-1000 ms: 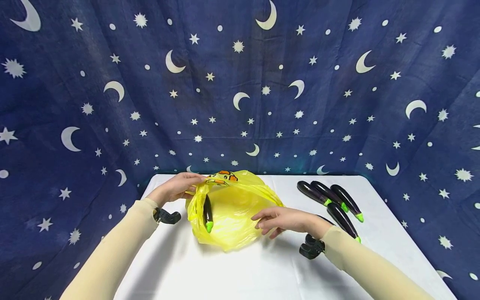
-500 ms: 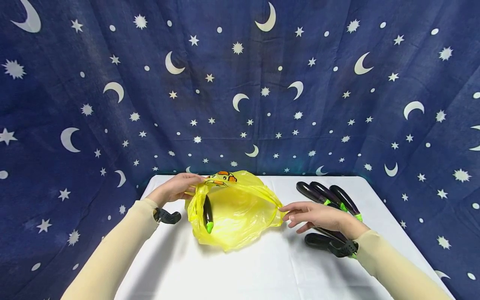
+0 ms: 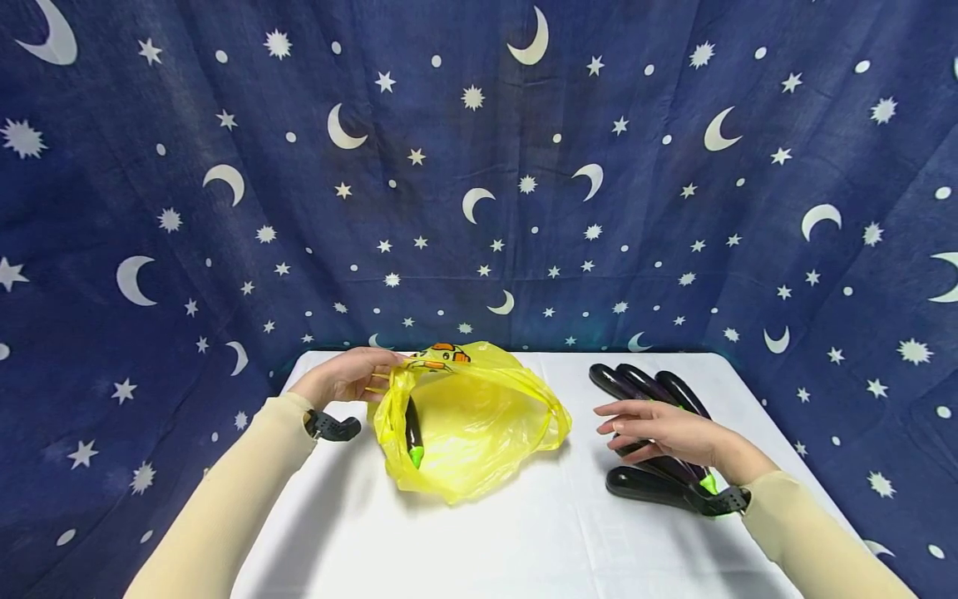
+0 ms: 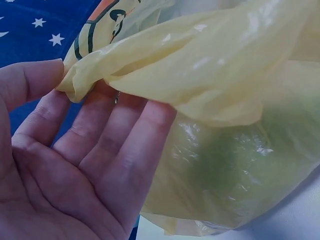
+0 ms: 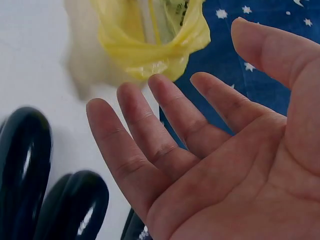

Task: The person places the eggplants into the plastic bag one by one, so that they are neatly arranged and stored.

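Note:
A yellow plastic bag lies on the table with its mouth spread toward me. Inside it, along the left wall, rests one dark eggplant with a green tip. My left hand pinches the bag's rim at the upper left between thumb and index finger, as the left wrist view shows; its other fingers lie behind the plastic. My right hand hovers over a group of several eggplants on the right, fingers extended and holding nothing. It partly hides them. In the right wrist view the palm is bare.
The white table is bounded at the back and sides by a dark blue curtain with moons and stars. A black strap with a camera mount sits on each wrist, the right one just above an eggplant.
My right hand has moved right, from the bag's opening past its right edge to over the eggplants. The bag's right rim has spread outward. My left hand keeps its hold.

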`<state>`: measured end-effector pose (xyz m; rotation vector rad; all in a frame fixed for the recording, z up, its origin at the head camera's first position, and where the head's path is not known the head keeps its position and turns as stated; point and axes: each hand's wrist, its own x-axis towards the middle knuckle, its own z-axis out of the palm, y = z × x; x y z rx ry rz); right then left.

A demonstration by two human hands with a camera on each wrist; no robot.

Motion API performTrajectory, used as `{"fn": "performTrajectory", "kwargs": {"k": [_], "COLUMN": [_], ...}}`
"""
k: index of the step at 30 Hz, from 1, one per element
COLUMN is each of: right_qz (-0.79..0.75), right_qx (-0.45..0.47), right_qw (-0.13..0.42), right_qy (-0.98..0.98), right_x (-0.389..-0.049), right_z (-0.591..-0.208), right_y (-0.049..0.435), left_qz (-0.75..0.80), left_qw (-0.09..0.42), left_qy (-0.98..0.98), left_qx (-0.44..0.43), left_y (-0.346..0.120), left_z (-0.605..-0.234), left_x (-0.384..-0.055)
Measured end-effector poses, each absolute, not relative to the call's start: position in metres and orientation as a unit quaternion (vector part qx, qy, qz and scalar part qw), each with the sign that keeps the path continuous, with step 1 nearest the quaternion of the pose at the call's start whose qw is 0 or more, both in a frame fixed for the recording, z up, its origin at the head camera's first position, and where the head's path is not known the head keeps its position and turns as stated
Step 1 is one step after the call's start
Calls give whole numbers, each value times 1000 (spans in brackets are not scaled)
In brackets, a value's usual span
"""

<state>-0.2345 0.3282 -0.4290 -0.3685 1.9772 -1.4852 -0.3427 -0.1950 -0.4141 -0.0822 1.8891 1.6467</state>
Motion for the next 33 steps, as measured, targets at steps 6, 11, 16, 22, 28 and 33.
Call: {"fn": "performTrajectory", "kwargs": {"k": [6,11,16,22,28,33], "right_qz": [-578,-584,-573,-510,-426,-360], "right_qx": [-129,-131,-117,-82,-66,-60], "right_qw": [305,296,268,181,139,83], "right_qy": [746,744,765,837,892,927], "right_x": [-233,-232,-232,-236,-239,-238], "right_z": [-433,-432,-431,-433,-440,-448], "right_y": [345,359,370,389,411,423], "left_qz": [621,611,612,613,620,626], "left_qw": [317,311,310,307,310,311], "left_qy": [716,726,726,727,720,715], "left_qx": [-34,-47,-39,-36,-30,-25], "left_y": [-193,-192,-193,-195,-195,-195], "left_z": [-414,-414,-415,-416,-414,-412], "left_x": [-343,-343,-341,-341,-339,-338]}}
